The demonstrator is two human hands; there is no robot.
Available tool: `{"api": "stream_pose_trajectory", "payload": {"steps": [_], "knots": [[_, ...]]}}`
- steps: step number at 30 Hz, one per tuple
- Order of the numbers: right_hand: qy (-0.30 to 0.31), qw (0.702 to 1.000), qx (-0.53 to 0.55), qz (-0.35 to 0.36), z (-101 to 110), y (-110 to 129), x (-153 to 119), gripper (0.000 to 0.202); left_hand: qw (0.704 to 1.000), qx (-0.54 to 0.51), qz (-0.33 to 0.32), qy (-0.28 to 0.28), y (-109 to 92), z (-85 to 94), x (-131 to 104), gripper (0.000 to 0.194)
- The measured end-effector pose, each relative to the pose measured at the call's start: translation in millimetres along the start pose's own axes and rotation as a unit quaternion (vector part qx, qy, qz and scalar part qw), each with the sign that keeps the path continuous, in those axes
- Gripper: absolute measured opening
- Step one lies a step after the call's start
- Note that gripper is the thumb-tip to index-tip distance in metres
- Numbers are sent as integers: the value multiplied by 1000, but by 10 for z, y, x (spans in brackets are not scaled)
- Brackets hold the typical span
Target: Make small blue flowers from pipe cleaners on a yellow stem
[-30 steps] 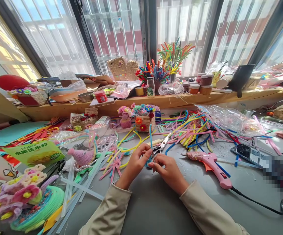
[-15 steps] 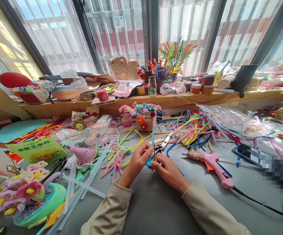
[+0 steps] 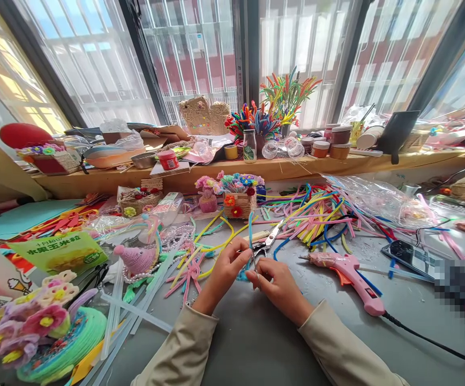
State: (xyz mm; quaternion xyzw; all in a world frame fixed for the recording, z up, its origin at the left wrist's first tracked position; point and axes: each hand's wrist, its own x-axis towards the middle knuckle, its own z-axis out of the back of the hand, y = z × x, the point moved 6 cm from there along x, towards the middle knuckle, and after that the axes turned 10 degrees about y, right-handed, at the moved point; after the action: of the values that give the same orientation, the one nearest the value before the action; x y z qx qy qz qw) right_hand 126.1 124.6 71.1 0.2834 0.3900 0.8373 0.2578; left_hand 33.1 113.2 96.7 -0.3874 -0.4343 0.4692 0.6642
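In front of me, both hands meet over the grey table. My left hand [image 3: 227,272] is closed in a pinch on a light-blue pipe cleaner [image 3: 250,229], whose free end points upward. My right hand [image 3: 277,283] is closed too, its thumb and fingertips pinching a thin dark rod [image 3: 255,261] that stands nearly upright between the hands. More light-blue fuzzy pipe cleaner [image 3: 242,274] shows low between the fingers; how it meets the rod is hidden. Just behind the hands lie scissors [image 3: 273,235], blades pointing away to the right, their handles partly covered.
A pink hot glue gun [image 3: 351,273] with a black cord lies right, near a phone [image 3: 411,256]. Pipe cleaners [image 3: 316,214] are heaped behind. Glue sticks [image 3: 152,292], a crocheted pink cone [image 3: 138,260] and fuzzy flowers [image 3: 45,321] sit left. A flower basket [image 3: 238,206] stands at the back.
The hands keep their grips and stay close together, with the fingers shifted slightly around the rod. The whole view has tilted a little.
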Motion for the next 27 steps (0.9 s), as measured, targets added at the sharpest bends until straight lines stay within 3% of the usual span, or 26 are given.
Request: {"api": "stream_pose_trajectory", "payload": {"steps": [11,19,27], "knots": [[-27,999,-11,14,15,-7,-10,36,1000,-6,22,-5,42,6,5,17],[-14,999,-31,-8,-5,-35,2,36,1000,2,25,-16,39,7,5,20],[-13,999,-31,-27,5,-42,7,39,999,40,19,11,42,-19,8,21]]}}
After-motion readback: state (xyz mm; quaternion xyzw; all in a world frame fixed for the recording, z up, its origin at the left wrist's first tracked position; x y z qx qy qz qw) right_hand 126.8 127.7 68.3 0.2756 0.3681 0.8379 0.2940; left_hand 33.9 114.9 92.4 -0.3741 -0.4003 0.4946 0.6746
